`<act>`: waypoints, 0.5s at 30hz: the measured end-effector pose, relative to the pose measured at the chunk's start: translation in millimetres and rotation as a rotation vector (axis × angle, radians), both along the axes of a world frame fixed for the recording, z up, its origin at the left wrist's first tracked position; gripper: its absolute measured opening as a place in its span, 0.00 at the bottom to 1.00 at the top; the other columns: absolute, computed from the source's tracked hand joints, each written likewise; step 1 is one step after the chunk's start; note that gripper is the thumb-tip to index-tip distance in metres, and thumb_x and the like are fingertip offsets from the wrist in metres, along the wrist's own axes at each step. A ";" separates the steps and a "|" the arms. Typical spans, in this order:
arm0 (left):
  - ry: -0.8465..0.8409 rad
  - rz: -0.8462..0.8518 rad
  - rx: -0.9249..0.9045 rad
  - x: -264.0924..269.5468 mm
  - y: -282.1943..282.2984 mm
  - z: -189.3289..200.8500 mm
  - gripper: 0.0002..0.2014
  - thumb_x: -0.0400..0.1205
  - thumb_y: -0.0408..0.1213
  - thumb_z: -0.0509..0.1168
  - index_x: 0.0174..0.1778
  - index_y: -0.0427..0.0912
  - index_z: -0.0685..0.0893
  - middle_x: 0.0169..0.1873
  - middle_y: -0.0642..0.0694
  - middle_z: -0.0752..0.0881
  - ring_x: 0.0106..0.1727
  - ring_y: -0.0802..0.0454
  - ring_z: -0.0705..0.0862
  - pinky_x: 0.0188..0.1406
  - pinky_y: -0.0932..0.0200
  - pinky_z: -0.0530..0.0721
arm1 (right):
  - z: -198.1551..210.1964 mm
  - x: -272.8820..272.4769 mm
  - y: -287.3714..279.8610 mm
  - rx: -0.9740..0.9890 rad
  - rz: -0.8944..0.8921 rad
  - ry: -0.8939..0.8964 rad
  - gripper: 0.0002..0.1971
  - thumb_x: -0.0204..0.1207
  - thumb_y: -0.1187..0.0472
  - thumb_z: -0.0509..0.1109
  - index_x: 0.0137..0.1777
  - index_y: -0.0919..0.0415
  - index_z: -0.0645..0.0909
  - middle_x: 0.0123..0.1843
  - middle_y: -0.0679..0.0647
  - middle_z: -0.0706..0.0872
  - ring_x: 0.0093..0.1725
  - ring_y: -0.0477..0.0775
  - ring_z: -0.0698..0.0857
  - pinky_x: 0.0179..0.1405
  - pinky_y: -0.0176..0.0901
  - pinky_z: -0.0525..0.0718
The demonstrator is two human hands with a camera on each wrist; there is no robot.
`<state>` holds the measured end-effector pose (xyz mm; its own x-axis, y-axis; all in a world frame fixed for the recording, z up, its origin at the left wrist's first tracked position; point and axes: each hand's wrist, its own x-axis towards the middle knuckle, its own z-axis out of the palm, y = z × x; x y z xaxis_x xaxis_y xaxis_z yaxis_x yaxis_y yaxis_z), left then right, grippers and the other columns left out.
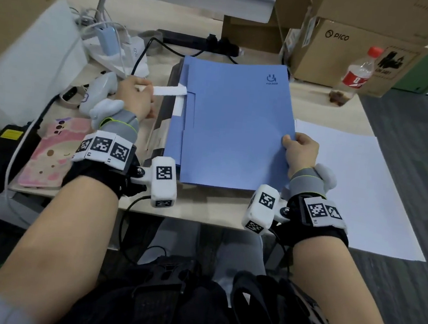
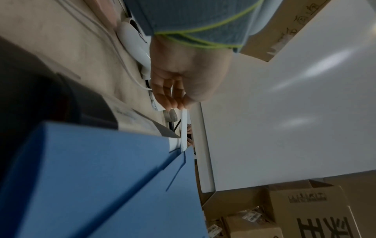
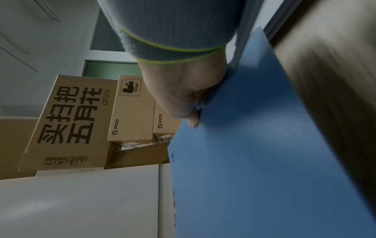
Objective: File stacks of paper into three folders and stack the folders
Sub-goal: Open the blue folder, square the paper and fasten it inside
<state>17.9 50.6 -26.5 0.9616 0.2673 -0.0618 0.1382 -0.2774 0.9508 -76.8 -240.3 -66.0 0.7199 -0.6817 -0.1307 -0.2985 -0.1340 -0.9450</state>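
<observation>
At frame centre, the blue folder (image 1: 235, 127) is gripped by the right hand (image 1: 302, 151) while its white strap (image 1: 169, 90) is pinched by the left hand (image 1: 135, 98).

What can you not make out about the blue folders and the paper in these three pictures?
- Folder contents: in the head view the closed blue card folder hides any paper inside.
- Folder count: the top cover hides the layers beneath.
- Right hand fingers: hidden under the folder's edge.
- White paper strip: its inner end is covered.

Left hand (image 1: 135, 95) pinches with curled fingers; right hand (image 1: 301, 152) grips, thumb up.
</observation>
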 end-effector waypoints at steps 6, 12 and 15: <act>0.032 -0.022 -0.084 2.7 -3.2 9.2 0.19 0.85 0.30 0.51 0.72 0.43 0.68 0.39 0.48 0.80 0.26 0.52 0.77 0.26 0.59 0.80 | -0.2 0.1 -2.3 -0.008 0.004 0.039 0.04 0.76 0.66 0.67 0.47 0.64 0.84 0.42 0.58 0.82 0.42 0.54 0.77 0.49 0.50 0.81; -0.177 0.092 0.199 -4.4 -11.0 22.3 0.21 0.76 0.32 0.60 0.67 0.43 0.75 0.35 0.52 0.83 0.47 0.40 0.86 0.54 0.44 0.85 | 11.3 -1.6 0.3 -0.145 0.064 0.150 0.05 0.77 0.65 0.64 0.42 0.61 0.81 0.44 0.59 0.80 0.46 0.61 0.78 0.44 0.41 0.72; -0.201 -0.239 0.218 -23.4 -34.9 34.9 0.21 0.75 0.35 0.66 0.65 0.43 0.79 0.45 0.47 0.86 0.44 0.51 0.85 0.57 0.55 0.82 | 19.0 -3.4 4.3 -0.167 0.094 0.153 0.14 0.75 0.66 0.65 0.60 0.65 0.83 0.56 0.62 0.85 0.58 0.62 0.82 0.54 0.44 0.76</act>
<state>-5.5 15.8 8.5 0.9856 0.0203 0.1681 -0.1381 -0.4784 0.8672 -80.2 -236.0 -47.0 0.7617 -0.6338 -0.1345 -0.4155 -0.3186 -0.8520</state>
